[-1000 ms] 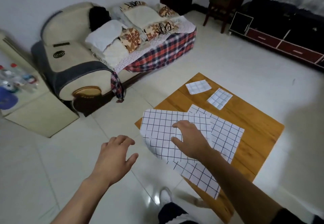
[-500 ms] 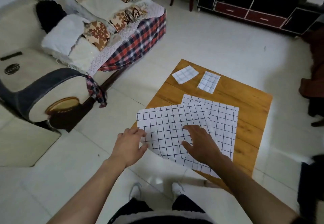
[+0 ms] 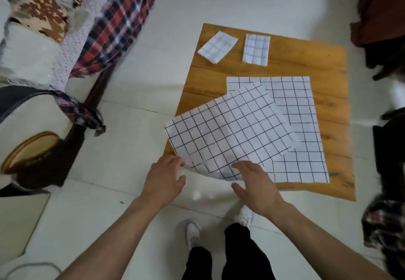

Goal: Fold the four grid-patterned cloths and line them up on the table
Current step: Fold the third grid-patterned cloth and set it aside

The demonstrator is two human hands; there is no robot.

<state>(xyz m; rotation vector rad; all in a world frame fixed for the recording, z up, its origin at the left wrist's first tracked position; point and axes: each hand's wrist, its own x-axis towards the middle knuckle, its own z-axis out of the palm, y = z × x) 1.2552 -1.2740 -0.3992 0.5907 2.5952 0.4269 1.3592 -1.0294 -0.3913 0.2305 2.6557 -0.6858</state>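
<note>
On the wooden table [image 3: 306, 60] two grid cloths lie unfolded. The upper cloth [image 3: 230, 130] is turned at an angle and overhangs the near left corner. It partly covers the lower cloth [image 3: 306, 126], which lies flat. Two small folded grid cloths [image 3: 217, 47] [image 3: 256, 48] sit side by side at the far edge. My left hand [image 3: 164, 179] touches the overhanging near left edge of the upper cloth with its fingertips, thumb spread apart. The spread fingers of my right hand [image 3: 254, 183] rest on that cloth's near edge.
A sofa with a plaid cover [image 3: 114, 23] and cushions stands to the left across white floor tiles. Dark furniture [image 3: 381, 16] is at the right. My feet in white shoes [image 3: 194, 233] stand just in front of the table.
The view has swung down over the table. My left hand has come in from the floor side to the upper cloth's edge. My right hand has slid back to the near edge.
</note>
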